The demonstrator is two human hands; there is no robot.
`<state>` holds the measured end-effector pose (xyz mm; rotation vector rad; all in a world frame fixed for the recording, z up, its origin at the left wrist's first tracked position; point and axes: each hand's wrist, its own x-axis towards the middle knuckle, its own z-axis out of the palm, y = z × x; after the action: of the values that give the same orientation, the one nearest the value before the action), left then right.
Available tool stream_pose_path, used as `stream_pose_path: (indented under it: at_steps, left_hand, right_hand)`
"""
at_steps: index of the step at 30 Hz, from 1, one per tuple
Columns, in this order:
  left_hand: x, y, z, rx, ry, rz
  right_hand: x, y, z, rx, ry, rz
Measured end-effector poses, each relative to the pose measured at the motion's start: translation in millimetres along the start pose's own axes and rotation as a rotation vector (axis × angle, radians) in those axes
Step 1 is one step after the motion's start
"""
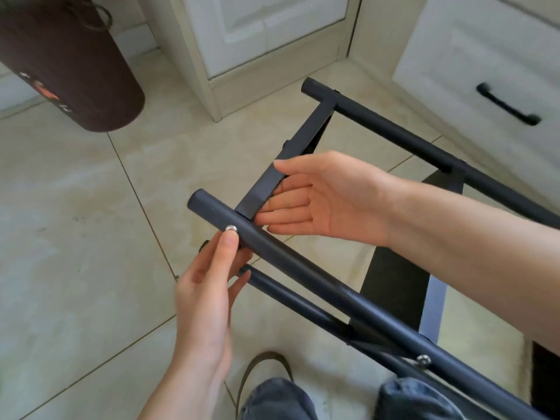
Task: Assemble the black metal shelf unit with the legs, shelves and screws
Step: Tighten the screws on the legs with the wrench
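1. We see a pale tiled floor (pixel 75 207) filling most of the view, with white cabinet fronts along the top; the cabinet at upper right has a drawer with a black handle (pixel 507 104).
2. Over this floor lies the partly built black metal shelf unit (pixel 394 286), tipped on its side and running from the lower right towards the centre.
3. A dark brown cylindrical bag (pixel 69 65) stands at upper left, well apart from the frame.
4. We count three round legs in view: the near leg (pixel 303 268) crosses the middle, the far leg (pixel 409 140) lies beyond it towards the cabinets, and a lower leg (pixel 303 301) shows beneath the near one.
5. A flat crossbar (pixel 291 156) joins the near leg to the far leg close to their free ends.
6. Our right hand (pixel 321 195) reaches in from the right and holds that crossbar, thumb on top and fingers curled under it, just beside the near leg.
7. Our left hand (pixel 206 292) comes up from below; its thumb lies along the near leg, the tip touching a silver screw (pixel 231 228), with the fingers behind the tube.
8. A second silver screw (pixel 423 359) sits in the same leg at lower right, above our knees in grey jeans (pixel 272 401).
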<state>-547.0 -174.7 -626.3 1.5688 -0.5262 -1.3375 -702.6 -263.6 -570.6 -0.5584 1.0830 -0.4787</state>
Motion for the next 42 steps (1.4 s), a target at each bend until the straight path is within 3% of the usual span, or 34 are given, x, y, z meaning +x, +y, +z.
stream_pose_path:
  at_steps: [12, 18, 21, 27, 31, 36, 39, 42]
  left_hand:
    - [-116, 121, 59, -0.115, -0.078, 0.314]
    - [-179, 143, 72, -0.088, -0.256, 0.463]
    - [-196, 152, 69, -0.012, -0.393, 0.54]
    - [-234, 178, 54, 0.358, -0.654, 0.593]
    - [-257, 191, 49, 0.409, -0.624, 0.671]
    - [-262, 208, 64, 0.122, -0.437, 0.772]
    - [-253, 204, 96, 0.042, -0.364, 0.662]
    - [-242, 194, 133, 0.035, -0.374, 0.439]
  right_hand:
    - [-180, -74, 20, 0.045, 0.178, -0.35]
    - [-258, -71, 19, 0.05, 0.263, -0.468]
    - [-279, -62, 18, 0.071, 0.246, -0.503]
    - [-313, -44, 14, 0.15, 0.323, -0.558]
    - [-337, -31, 5, 0.172, 0.478, -0.625]
    - [-371, -10, -19, 0.259, 0.623, -0.729]
    - [-385, 0, -35, 0.291, 0.629, -0.723]
    - [-396, 6, -48, 0.273, 0.662, -0.722]
